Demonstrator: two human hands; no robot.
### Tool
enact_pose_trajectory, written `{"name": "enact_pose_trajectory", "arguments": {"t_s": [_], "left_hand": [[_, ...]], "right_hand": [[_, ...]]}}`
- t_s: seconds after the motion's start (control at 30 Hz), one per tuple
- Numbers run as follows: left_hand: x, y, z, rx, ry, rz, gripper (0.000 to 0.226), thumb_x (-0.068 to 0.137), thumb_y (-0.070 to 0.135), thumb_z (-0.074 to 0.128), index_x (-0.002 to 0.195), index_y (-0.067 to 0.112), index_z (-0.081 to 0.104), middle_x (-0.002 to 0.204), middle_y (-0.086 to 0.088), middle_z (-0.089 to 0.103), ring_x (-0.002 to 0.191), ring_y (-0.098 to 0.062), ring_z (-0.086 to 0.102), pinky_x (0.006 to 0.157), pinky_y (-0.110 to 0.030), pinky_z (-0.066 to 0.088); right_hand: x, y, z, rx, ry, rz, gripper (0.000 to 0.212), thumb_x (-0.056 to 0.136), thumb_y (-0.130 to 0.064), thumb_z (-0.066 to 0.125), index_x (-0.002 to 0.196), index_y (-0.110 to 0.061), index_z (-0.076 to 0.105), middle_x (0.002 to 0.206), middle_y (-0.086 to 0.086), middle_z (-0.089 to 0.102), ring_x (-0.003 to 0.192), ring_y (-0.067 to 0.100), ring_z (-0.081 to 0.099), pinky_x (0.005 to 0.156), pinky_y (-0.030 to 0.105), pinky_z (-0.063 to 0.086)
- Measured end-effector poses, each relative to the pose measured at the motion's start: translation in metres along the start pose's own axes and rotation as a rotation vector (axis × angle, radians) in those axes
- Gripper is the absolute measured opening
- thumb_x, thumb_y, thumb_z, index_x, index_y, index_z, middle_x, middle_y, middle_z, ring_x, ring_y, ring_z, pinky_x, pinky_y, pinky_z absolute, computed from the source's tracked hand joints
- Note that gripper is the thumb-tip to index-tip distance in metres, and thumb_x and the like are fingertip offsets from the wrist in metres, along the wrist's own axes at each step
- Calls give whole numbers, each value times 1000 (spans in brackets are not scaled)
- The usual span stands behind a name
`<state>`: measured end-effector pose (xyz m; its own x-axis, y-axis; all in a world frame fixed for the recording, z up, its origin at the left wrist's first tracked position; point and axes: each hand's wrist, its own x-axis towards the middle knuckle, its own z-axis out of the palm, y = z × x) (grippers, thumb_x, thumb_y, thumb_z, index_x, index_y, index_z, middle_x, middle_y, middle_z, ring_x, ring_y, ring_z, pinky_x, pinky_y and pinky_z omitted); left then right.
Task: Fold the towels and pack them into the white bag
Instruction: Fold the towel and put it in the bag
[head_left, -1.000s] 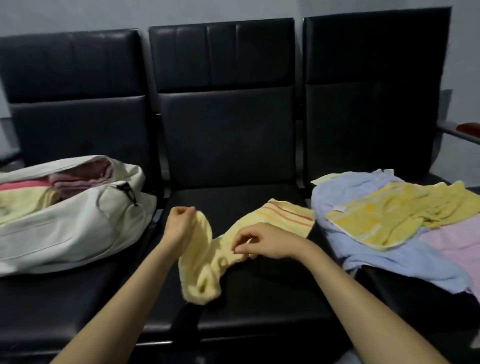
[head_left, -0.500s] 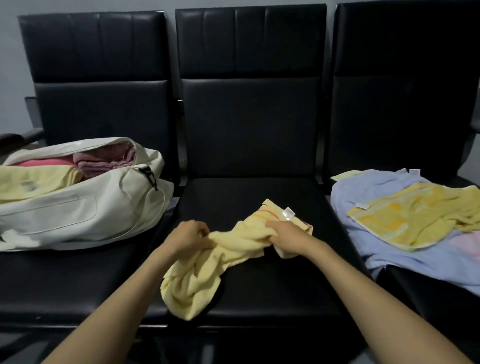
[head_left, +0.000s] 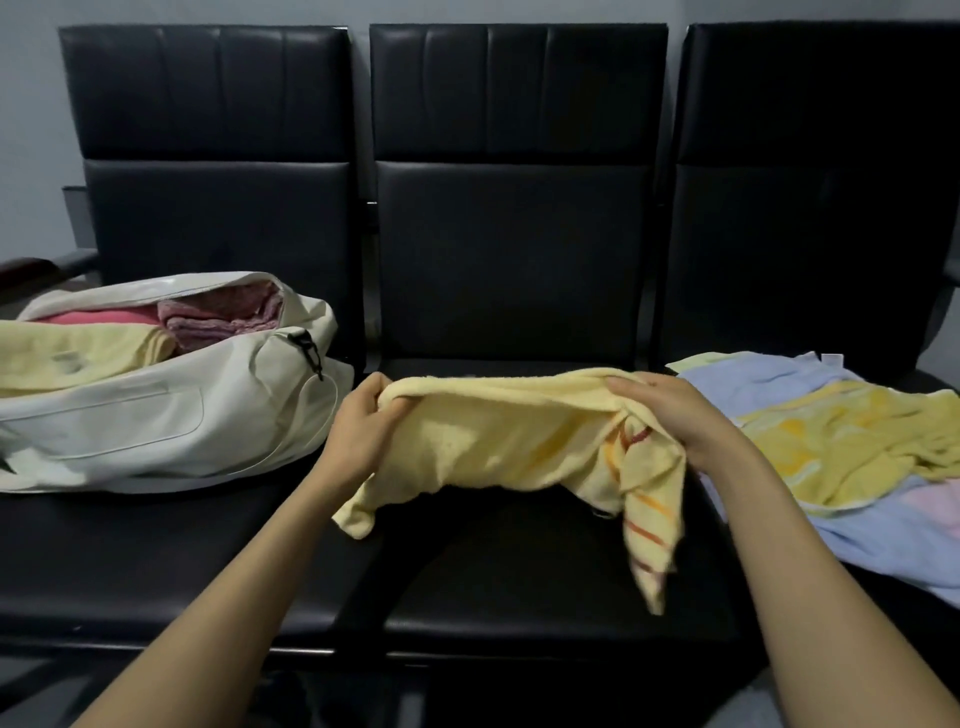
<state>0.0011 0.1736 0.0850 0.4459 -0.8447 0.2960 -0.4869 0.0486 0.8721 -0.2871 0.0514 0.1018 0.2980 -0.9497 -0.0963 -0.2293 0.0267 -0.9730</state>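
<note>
A pale yellow towel (head_left: 498, 441) with orange stripes at one end hangs stretched between my hands above the middle seat. My left hand (head_left: 361, 426) grips its left top edge and my right hand (head_left: 670, 415) grips its right top edge; the striped end droops below the right hand. The white bag (head_left: 156, 421) lies open on the left seat with folded pink, mauve and yellow towels inside. On the right seat lies a heap of loose towels (head_left: 841, 447): blue underneath, a darker yellow one on top, pink at the edge.
Three black padded seats (head_left: 519, 597) stand in a row with tall backrests. A dark armrest (head_left: 31, 267) juts out at the far left. A grey wall lies behind the seats.
Both hands have lifted the yellow towel off the seat and moved apart, pulling it out wide. The view has shifted slightly, showing more of the left seat.
</note>
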Motion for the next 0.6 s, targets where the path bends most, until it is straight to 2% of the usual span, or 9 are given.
{"name": "enact_pose_trajectory", "arguments": {"t_s": [0.13,0.2,0.23,0.27,0.33,0.37,0.43,0.5,0.6], "left_hand": [[-8,15,-2,-368,-434,-365,27,94,33,57,105,11,69,98,-5,74,95,-21,69,83,-33,52],[-14,17,2,-340,-631,-435,31,94,33,57,111,10,68,106,-10,73,101,-23,69,91,-37,52],[-12,16,6,-332,-629,-451,31,94,32,57,112,10,68,107,-10,72,102,-24,68,92,-38,52],[-9,16,11,-389,-563,-478,30,96,30,55,113,9,67,107,-11,72,101,-24,69,91,-38,53],[3,9,22,-640,-320,-529,29,99,22,50,117,4,63,105,-14,71,98,-27,68,88,-39,52],[10,3,26,-728,-186,-506,29,99,19,50,120,2,60,108,-15,68,101,-26,64,88,-38,51],[20,-5,32,-613,60,-461,38,97,17,52,133,4,48,127,-10,55,114,-21,53,90,-31,45],[23,-17,33,-324,228,-490,52,97,16,53,144,8,31,144,-8,34,126,-22,41,97,-29,37],[22,-35,33,80,53,-523,64,91,17,61,145,6,29,150,-15,25,132,-33,36,105,-40,38]], "right_hand": [[-5,-3,-24,-103,-170,182,38,89,-32,66,108,1,66,104,19,71,98,33,68,90,44,52],[-1,-4,-28,-227,-128,212,35,91,-30,64,111,-1,65,102,17,72,94,28,68,87,39,53],[5,-3,-25,-287,-55,189,34,92,-29,63,112,-2,63,103,16,70,90,24,67,85,37,52],[12,-3,-19,-278,62,119,33,93,-27,62,114,-2,61,107,18,68,87,21,64,81,34,52],[24,-8,0,36,251,-86,41,93,-14,61,131,-5,49,130,22,57,97,20,62,81,25,52],[27,-12,11,234,252,-184,55,94,-8,59,143,-10,35,144,18,45,115,20,57,89,23,48],[25,-22,30,364,192,-290,70,96,-2,53,153,-16,14,156,7,25,140,18,35,102,25,38],[28,-15,46,189,140,-277,61,96,-4,53,150,-14,26,153,4,32,139,17,36,107,27,37],[27,9,66,-184,23,-57,32,91,-17,61,123,-14,58,125,3,60,114,19,57,102,40,47]]}}
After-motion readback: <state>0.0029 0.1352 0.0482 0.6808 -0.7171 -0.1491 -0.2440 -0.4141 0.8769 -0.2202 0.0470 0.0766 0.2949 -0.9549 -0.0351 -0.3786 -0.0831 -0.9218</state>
